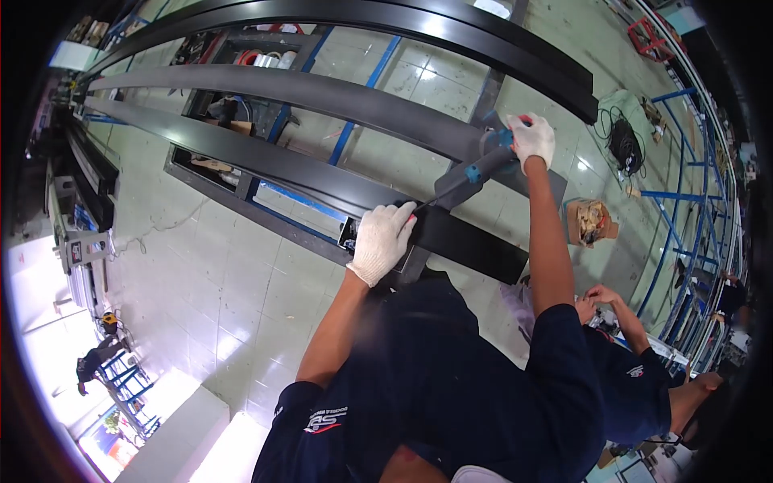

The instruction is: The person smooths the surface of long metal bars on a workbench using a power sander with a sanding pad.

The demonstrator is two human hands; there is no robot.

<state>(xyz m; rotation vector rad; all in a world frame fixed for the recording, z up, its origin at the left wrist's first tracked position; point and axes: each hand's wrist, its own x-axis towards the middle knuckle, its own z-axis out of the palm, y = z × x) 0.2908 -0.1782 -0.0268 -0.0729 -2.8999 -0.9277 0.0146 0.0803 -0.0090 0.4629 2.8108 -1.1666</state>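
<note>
My right hand (pixel 532 140), in a white knit glove, is closed around the rear of a teal and dark grey tool (pixel 473 172) with a long thin tip. The tool slants down and left, and its tip ends close to the fingers of my left hand (pixel 383 241). That hand, also gloved, has its fingers bent together over the edge of the nearest dark metal profile (pixel 471 241). A second long grey profile (pixel 322 90) runs beside it, below the tool's far side. Exactly what kind of tool it is I cannot make out.
Another black profile (pixel 451 28) lies farther off. Blue and dark frame bars (pixel 377 68) support the lengths. On the floor are a cardboard box (pixel 590 223) and coiled black cable (pixel 624 145). A co-worker's hands (pixel 597 296) are at the right, near a blue rack (pixel 680 196).
</note>
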